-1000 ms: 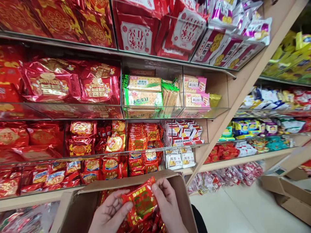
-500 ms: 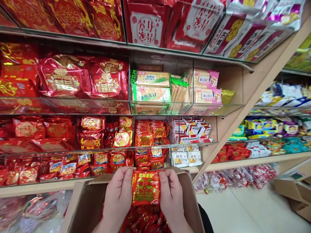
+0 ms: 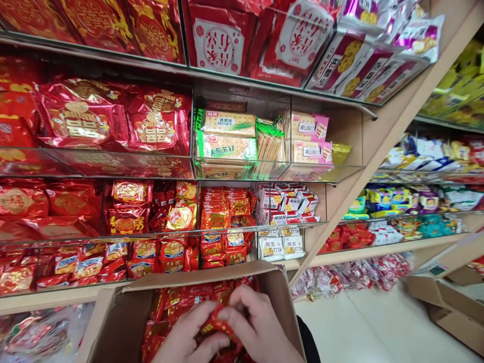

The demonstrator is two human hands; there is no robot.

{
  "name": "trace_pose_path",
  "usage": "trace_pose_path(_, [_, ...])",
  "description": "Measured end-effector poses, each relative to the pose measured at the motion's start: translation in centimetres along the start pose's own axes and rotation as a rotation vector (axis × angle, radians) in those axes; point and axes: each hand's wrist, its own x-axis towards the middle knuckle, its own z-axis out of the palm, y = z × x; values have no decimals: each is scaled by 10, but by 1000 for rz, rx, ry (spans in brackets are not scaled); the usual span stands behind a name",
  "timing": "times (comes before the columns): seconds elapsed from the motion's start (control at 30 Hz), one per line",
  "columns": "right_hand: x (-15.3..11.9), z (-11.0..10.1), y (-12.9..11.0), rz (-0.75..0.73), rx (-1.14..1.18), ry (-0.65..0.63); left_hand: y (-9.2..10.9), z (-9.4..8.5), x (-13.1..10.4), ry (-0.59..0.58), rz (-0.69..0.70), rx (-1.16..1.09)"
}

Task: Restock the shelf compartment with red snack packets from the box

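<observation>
An open cardboard box (image 3: 124,322) filled with small red foil packets (image 3: 170,307) is at the bottom centre. Over its contents, my left hand (image 3: 196,333) has its fingers closed on a red packet (image 3: 217,322). My right hand (image 3: 257,322) grips the same packet from the other side, thumb and fingers bent around it. Fingers cover much of the packet, so its print hardly shows.
Shelves with clear front panels (image 3: 234,170) rise behind the box, stocked with red packets, green-edged crackers (image 3: 227,143) and white packets (image 3: 282,246). Another cardboard box (image 3: 446,307) stands on the floor at the right. Bagged goods (image 3: 351,275) lie under the right shelf.
Both hands have lowered into the box with the packet, which was held up flat and is now partly covered by fingers. The view has shifted slightly to the right.
</observation>
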Motion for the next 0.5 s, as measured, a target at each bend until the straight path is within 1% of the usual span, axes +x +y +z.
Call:
trace_pose_path(0.03, [-3, 6, 3, 30, 87, 53, 1, 3, 1, 63, -45, -108])
trace_pose_path(0.07, [-6, 13, 7, 54, 183, 96, 3, 7, 1, 150, -84, -239])
trace_pose_path(0.13, [-14, 28, 18, 74, 295, 129, 7, 16, 2, 309, -149, -469])
trace_pose_path(0.17, [-17, 35, 23, 75, 283, 142, 9, 20, 2, 340, -171, -522])
trace_pose_path(0.2, [-19, 38, 28, 76, 231, 167, 9, 21, 3, 344, -172, -524])
trace_pose_path(0.23, [-20, 38, 31, 74, 154, 188, 9, 19, 3, 335, -150, -475])
trace_pose_path(0.27, [-19, 33, 32, 67, 73, 206, 7, 14, 4, 336, -105, -376])
trace_pose_path(0.3, [-15, 24, 30, 55, 0, 224, 4, 4, 5, 359, -43, -230])
trace_pose_path(0.33, [-9, 11, 27, 37, -65, 247, -1, -10, 7, 398, 26, -56])
trace_pose_path(0.37, [-1, -5, 22, 17, -140, 285, -8, -27, 8, 474, 76, 154])
trace_pose_path(0.4, [10, -21, 16, 2, -235, 338, -16, -46, 10, 526, 104, 358])
trace_pose_path(0.43, [22, -37, 9, -5, -350, 394, -25, -65, 12, 547, 92, 540])
trace_pose_path(0.47, [36, -50, 2, -1, -480, 434, -35, -81, 13, 588, 72, 675])
trace_pose_path(0.5, [51, -60, -5, 7, -617, 443, -45, -95, 14, 594, 25, 763])
